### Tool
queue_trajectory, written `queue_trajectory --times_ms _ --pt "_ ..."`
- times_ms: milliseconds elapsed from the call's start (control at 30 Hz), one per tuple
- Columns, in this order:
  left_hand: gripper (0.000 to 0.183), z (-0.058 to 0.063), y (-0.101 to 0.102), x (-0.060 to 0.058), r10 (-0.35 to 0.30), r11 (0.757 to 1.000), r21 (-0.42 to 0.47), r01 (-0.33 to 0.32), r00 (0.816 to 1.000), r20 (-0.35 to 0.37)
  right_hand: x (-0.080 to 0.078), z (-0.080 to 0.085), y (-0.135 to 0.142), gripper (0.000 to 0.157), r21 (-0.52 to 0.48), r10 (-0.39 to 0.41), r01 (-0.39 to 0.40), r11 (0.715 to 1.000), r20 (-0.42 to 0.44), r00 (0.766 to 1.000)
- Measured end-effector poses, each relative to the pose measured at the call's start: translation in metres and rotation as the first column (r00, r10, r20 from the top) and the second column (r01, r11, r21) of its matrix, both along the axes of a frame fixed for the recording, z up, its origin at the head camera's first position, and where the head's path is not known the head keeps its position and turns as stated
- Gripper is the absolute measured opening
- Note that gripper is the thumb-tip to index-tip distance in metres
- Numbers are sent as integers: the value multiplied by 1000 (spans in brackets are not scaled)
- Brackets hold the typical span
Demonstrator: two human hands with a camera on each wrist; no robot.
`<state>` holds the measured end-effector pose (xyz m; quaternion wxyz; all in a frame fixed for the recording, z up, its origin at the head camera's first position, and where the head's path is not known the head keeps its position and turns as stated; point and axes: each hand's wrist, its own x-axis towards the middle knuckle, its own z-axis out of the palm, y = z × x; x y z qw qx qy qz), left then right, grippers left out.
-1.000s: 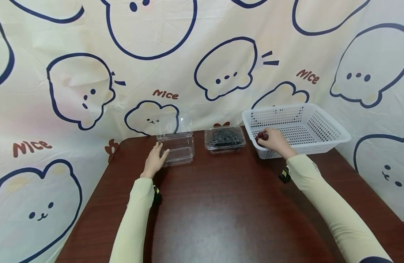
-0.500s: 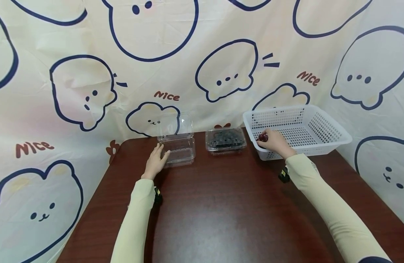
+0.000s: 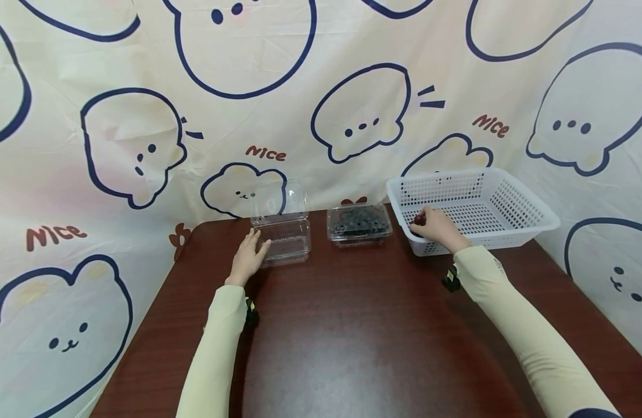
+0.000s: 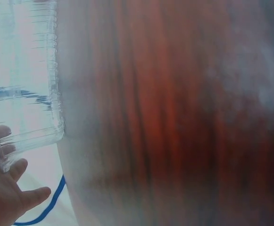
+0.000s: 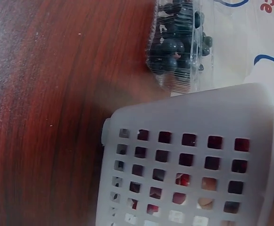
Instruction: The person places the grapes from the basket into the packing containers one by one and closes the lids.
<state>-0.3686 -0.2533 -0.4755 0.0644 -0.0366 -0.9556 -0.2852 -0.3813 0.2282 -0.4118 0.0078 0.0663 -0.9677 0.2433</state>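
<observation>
My left hand rests against the left side of a clear plastic clamshell box, fingers extended and thumb apart. The box's lid stands up at the back, and no contents show in it. In the left wrist view, some fingertips show through the clear plastic. My right hand reaches over the front left wall of a white slotted basket. Its fingers curl around dark red round fruits inside. The right wrist view shows more red through the holes in the basket wall; their kind cannot be told.
Between box and basket sits a second clear clamshell, closed over dark blue-black round fruits. A patterned cloth hangs right behind the containers. All stand at the far edge of a dark brown wooden table.
Less of the red fruit shows beside my right fingers than one second ago. My left hand stays at the clear box. The head view has tilted slightly.
</observation>
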Motion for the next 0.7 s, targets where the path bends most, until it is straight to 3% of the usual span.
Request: queue_trajectory --times_ms 367,700 --pt "69 -1 0 0 -1 1000 -4 0 1000 -17 1 -4 2 48 -137 -18 9 991 -68 998" --pt "75 -2 0 0 -13 1000 26 13 1000 -23 -1 -8 3 44 -212 -65 24 977 -193 979"
